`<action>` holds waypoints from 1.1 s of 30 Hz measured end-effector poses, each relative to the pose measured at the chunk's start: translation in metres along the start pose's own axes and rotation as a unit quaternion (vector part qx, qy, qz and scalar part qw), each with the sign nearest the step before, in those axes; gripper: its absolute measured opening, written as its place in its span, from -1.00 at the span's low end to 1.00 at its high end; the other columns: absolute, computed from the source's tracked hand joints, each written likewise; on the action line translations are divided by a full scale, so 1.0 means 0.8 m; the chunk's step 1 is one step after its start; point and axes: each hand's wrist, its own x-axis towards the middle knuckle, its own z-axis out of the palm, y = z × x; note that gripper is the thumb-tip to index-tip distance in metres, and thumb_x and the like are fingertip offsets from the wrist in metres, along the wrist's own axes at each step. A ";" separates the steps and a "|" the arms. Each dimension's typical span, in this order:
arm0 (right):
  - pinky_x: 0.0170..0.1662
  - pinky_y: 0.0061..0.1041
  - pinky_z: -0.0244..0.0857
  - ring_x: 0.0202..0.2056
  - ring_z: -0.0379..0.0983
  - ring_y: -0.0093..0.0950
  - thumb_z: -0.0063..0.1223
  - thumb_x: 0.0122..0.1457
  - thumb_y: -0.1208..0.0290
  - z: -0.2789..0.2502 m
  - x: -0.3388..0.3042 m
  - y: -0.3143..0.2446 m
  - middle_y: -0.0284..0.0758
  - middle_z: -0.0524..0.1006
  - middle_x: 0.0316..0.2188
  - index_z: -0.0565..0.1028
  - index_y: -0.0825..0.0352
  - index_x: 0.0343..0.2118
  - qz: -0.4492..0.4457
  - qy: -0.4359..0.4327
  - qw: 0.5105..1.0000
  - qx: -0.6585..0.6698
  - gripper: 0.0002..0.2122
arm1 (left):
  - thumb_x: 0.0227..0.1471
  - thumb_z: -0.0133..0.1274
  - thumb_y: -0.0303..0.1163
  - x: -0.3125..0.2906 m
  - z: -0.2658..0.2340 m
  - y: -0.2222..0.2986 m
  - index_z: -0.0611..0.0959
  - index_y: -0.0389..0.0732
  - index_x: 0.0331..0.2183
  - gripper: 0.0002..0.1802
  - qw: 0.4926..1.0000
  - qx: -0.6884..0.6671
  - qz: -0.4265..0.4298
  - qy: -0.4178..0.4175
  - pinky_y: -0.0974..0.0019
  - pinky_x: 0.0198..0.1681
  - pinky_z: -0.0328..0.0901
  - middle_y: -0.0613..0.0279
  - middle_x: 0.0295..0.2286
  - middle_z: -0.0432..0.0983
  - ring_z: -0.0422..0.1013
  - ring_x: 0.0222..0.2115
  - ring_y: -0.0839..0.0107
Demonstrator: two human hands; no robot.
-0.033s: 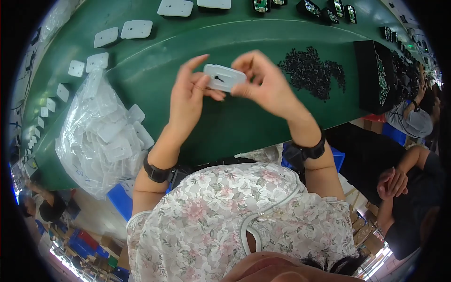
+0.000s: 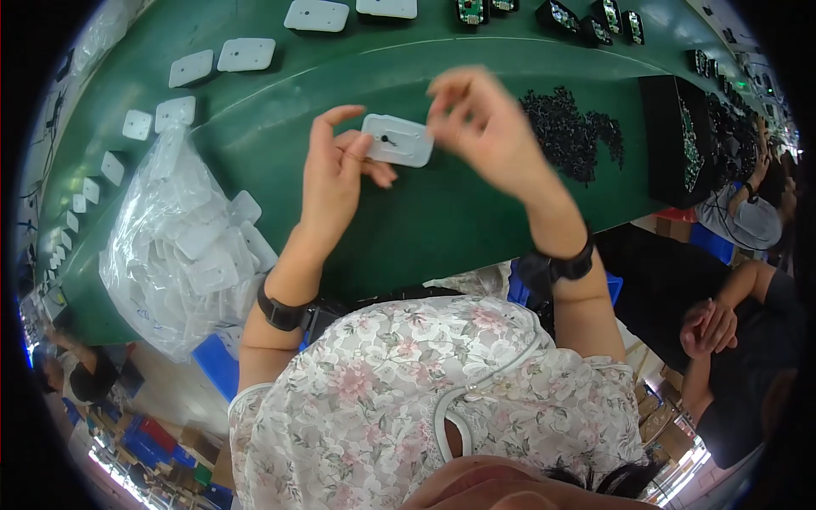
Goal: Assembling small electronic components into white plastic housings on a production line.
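My left hand (image 2: 337, 161) grips a white plastic cover (image 2: 398, 141) by its left end, thumb on top and fingers beneath. The cover is a rounded rectangle with a raised inner outline, and a small black part (image 2: 386, 138) sits at a hole near its left end. Just off the cover's right end, my right hand (image 2: 480, 127) is raised with its fingers loosely bent and apart, slightly blurred. Nothing shows between those fingers. To its right, a heap of small black parts (image 2: 568, 127) lies on the green table (image 2: 408, 225).
A clear plastic bag (image 2: 191, 255) full of white covers lies at the left. White boxes (image 2: 246, 54) line the table's far and left sides. Black housings with green circuit boards (image 2: 558, 15) stand far right, near a black bin (image 2: 676, 140). Another person's hands (image 2: 710, 327) are at the right.
My right hand has let go of the cover's right end and moved up and to the right. My left hand has shifted slightly left with the cover.
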 end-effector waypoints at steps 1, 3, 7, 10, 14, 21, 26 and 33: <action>-0.37 -0.65 0.25 -0.41 0.32 -0.69 0.32 -0.01 0.39 -0.014 0.025 0.005 -0.46 0.46 -0.36 0.44 0.24 -0.14 -0.030 0.084 0.992 -0.088 -0.63 | 0.27 -0.20 -0.49 0.001 -0.008 -0.001 0.35 -0.34 0.00 -0.71 0.998 0.044 -0.048 0.019 0.47 -0.39 0.40 0.13 -0.44 0.52 0.50 -0.52 0.47; -0.20 -0.43 0.38 -0.31 0.43 -0.50 0.22 0.07 0.27 -0.052 0.082 -0.015 -0.32 0.50 -0.19 0.43 0.26 -0.04 0.016 0.178 0.922 -0.343 -0.60 | 0.25 -0.15 -0.45 0.009 -0.010 0.001 0.40 -0.27 -0.14 -0.84 0.984 0.135 -0.109 0.047 0.38 -0.45 0.35 0.12 -0.51 0.52 0.49 -0.54 0.36; -0.16 -0.21 0.40 -0.18 0.50 -0.15 0.02 0.11 -0.12 -0.076 0.170 0.013 -0.12 0.50 -0.20 0.50 0.28 -0.15 0.036 0.129 0.810 -0.571 -0.50 | 0.22 -0.13 -0.45 0.019 -0.004 -0.020 0.50 -0.23 -0.23 -0.86 0.933 0.346 0.018 0.093 0.18 -0.34 0.34 0.01 -0.46 0.50 0.46 -0.43 0.05; -0.17 -0.25 0.41 -0.22 0.54 -0.19 0.10 0.09 0.00 -0.056 0.199 0.040 -0.13 0.53 -0.24 0.61 0.28 -0.30 -0.014 0.060 0.803 -0.593 -0.62 | 0.20 -0.12 -0.45 0.009 -0.007 -0.016 0.54 -0.20 -0.25 -0.86 0.897 0.424 0.082 0.093 0.18 -0.29 0.34 0.04 -0.38 0.51 0.46 -0.35 0.07; -0.20 -0.21 0.43 -0.28 0.55 -0.14 0.09 0.07 0.27 -0.098 0.209 0.050 -0.04 0.56 -0.25 0.60 0.33 -0.32 0.025 0.131 0.840 -0.526 -0.76 | 0.19 -0.05 -0.38 0.028 0.015 -0.002 0.58 -0.10 -0.18 -0.82 0.876 0.474 0.069 0.051 0.12 -0.28 0.35 0.10 -0.25 0.41 0.45 -0.33 0.07; -0.26 -0.56 0.40 -0.29 0.48 -0.45 0.17 0.07 0.50 -0.227 0.155 0.015 -0.31 0.53 -0.29 0.51 0.43 -0.12 -0.077 0.119 0.909 0.392 -0.71 | 0.11 0.08 -0.33 0.024 0.025 0.003 0.54 -0.14 -0.07 -0.67 0.838 0.514 0.148 0.112 0.24 -0.40 0.34 0.15 -0.20 0.38 0.39 -0.46 0.27; 0.20 -0.04 0.17 0.24 0.16 -0.20 -0.27 0.28 0.06 -0.145 -0.059 0.085 -0.26 0.14 0.29 -0.01 0.19 0.33 0.137 0.043 0.874 0.465 -0.39 | 0.00 0.17 -0.35 0.004 0.084 0.026 0.59 -0.10 -0.10 -0.64 0.895 0.273 0.292 -0.197 0.27 -0.40 0.34 0.13 -0.36 0.41 0.41 -0.46 0.25; -0.08 -0.52 0.29 -0.17 0.40 -0.53 0.18 0.07 0.44 -0.029 0.001 0.033 -0.42 0.43 -0.22 0.35 0.31 -0.01 -0.103 0.153 0.974 0.130 -0.59 | -0.12 0.27 -0.16 -0.011 0.001 -0.017 0.52 -0.21 -0.22 -0.53 0.813 0.525 0.244 0.063 0.20 -0.34 0.36 0.09 -0.34 0.40 0.42 -0.34 0.09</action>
